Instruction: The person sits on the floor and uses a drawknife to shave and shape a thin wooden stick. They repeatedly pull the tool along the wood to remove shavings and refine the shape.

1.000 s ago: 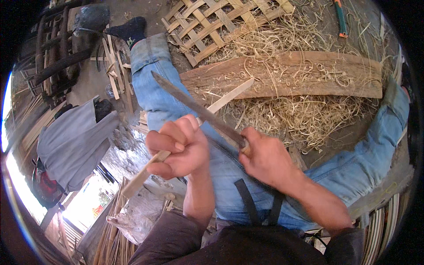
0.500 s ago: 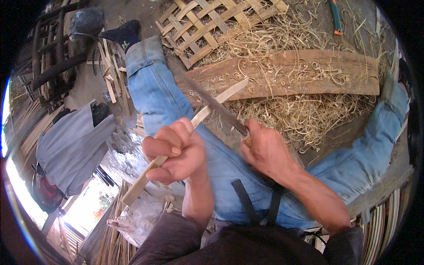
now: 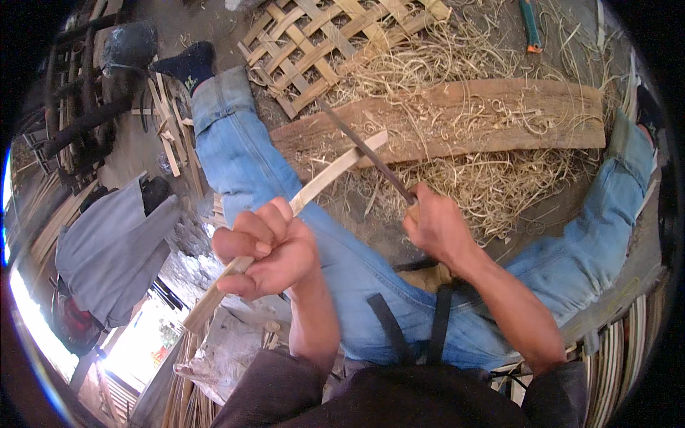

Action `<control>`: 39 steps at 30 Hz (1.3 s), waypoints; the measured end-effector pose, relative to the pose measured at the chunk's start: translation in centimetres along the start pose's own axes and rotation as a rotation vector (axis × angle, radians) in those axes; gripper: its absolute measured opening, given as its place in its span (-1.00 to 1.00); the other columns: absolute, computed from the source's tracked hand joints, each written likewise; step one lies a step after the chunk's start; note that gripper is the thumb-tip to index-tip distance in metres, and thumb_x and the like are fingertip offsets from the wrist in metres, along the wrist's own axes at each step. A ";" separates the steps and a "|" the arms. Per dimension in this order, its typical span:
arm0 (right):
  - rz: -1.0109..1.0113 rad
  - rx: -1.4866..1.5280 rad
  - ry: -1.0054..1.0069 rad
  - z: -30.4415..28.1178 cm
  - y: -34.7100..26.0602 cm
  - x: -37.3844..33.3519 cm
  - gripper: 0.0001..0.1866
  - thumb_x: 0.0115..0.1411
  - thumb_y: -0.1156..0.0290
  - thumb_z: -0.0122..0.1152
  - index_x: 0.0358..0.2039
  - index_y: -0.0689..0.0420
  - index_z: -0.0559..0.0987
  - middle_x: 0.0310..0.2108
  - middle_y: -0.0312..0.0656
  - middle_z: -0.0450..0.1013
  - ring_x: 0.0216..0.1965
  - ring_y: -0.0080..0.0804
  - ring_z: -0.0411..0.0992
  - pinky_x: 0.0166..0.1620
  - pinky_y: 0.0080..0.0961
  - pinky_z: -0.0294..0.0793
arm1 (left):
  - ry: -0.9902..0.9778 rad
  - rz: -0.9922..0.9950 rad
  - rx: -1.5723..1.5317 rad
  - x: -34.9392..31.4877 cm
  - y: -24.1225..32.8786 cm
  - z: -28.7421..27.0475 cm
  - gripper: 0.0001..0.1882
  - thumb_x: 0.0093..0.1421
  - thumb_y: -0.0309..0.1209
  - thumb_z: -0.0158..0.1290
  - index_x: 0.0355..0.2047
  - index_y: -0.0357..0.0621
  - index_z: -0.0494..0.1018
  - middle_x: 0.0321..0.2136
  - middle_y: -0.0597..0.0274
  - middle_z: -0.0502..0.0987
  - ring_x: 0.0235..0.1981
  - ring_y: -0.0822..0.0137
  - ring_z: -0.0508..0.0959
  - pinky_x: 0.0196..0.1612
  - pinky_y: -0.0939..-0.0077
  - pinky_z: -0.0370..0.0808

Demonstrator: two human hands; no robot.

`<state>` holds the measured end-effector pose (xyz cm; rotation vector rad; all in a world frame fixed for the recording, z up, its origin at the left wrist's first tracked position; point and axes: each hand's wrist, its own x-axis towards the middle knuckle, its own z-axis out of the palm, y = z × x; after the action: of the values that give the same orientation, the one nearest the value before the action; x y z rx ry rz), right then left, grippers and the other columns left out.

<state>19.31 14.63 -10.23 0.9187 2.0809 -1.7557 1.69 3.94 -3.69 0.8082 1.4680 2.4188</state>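
My left hand (image 3: pixel 267 250) grips a long pale bamboo strip (image 3: pixel 325 178) that runs from lower left up to the right, over my left leg in blue jeans (image 3: pixel 242 157). My right hand (image 3: pixel 435 225) is closed around the handle of a long dark knife (image 3: pixel 360 146). Its blade crosses the far end of the strip, just in front of a thick wooden plank (image 3: pixel 464 121) on the ground. Both hands are held above my lap.
Bamboo shavings (image 3: pixel 499 182) litter the ground around the plank. A woven bamboo lattice (image 3: pixel 335 43) lies beyond it. A green-handled tool (image 3: pixel 529 27) sits at the top right. Bundles of bamboo strips (image 3: pixel 185 371) and a grey cloth (image 3: pixel 114 250) lie to my left.
The knife blade has slid outward along the strip toward its far end. My left hand pulled the strip slightly toward me.
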 end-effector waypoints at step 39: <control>-0.082 -0.097 -0.030 1.2 -4.9 -5.4 -0.60 0.04 0.35 0.28 -0.17 0.28 0.40 -0.49 0.17 0.48 -0.38 0.19 0.49 -0.26 -0.08 0.49 | -0.127 -0.021 -0.004 -1.6 2.3 -0.8 -0.27 0.10 0.39 -0.09 -0.61 -0.11 0.17 -0.78 0.41 0.09 -0.77 0.53 0.00 -0.65 0.53 -0.09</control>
<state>20.15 11.62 -3.52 0.7863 2.1921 -1.6802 2.83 1.47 -2.52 0.9226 1.4168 2.3085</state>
